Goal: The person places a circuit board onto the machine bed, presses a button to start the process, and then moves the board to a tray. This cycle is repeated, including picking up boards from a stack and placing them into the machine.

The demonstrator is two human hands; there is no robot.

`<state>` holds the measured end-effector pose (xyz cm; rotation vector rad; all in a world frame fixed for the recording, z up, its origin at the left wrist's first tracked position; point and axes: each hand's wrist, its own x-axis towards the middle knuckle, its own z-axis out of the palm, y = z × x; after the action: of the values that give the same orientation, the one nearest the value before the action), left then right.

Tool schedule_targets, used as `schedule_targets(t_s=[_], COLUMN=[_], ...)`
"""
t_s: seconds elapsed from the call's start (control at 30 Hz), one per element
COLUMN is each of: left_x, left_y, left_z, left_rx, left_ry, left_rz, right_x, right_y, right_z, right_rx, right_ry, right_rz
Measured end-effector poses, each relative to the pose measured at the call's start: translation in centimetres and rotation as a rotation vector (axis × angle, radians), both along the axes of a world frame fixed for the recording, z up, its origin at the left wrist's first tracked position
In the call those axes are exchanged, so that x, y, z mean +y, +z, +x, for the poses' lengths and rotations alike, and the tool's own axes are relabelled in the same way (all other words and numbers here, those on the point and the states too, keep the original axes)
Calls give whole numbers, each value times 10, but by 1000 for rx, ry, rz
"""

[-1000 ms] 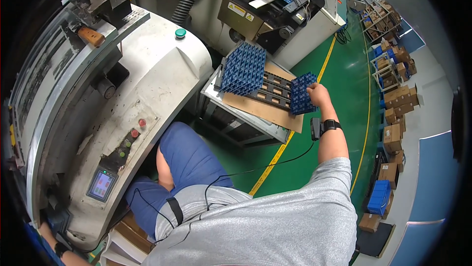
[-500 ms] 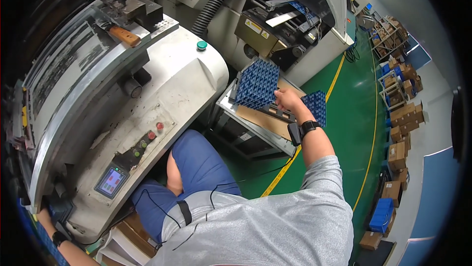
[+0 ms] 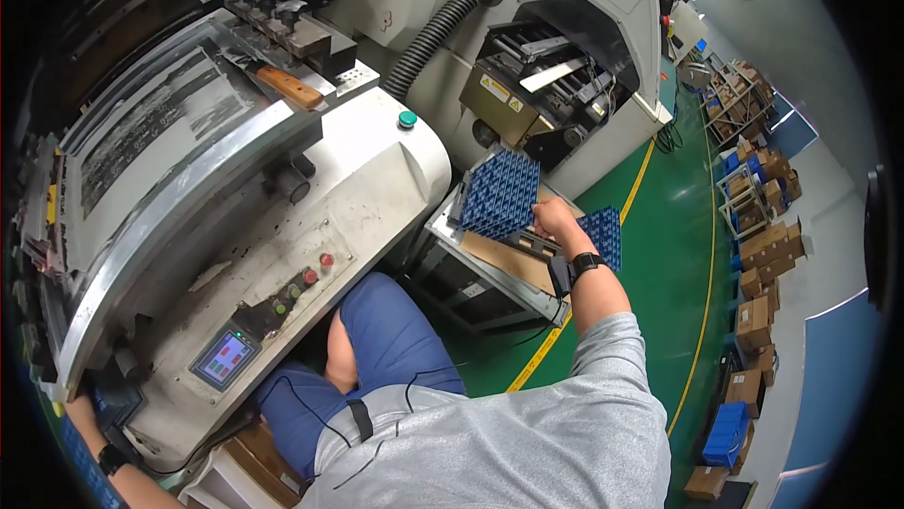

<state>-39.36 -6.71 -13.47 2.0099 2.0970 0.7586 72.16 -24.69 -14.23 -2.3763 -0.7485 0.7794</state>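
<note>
at lower left, the left hand is partly hidden by the white machine; whether its fingers are spread or closed cannot be told. the right hand has been moved from the blue panel to the right edge of the blue stack on the cart; its fingers are curled, but a pinch cannot be confirmed. the work seems to have been shifted to the stack. beyond, the open machine is seen.

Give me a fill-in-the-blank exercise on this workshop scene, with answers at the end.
1. The person's ____ hand is at the edge of the larger blue stack.
2. The lines on the green floor are ____.
3. The round button atop the white machine is ____.

Missing words: right; yellow; green.
</note>
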Motion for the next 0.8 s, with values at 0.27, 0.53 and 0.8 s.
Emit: schedule_targets(t_s=[0.27,0.53,0.8], left_x=[3,4,3], left_y=[-3,-3,-20], left_z=[22,30,-1], left_rx=[21,3,92], left_ry=[3,6,-83], left_rz=[113,88,218], right_x=[-34,-85,-29], right_y=[29,96,113], right_z=[58,39,38], right_rx=[-343,-320,71], right_ry=[143,-418,-439], right_rz=[31,420,1093])
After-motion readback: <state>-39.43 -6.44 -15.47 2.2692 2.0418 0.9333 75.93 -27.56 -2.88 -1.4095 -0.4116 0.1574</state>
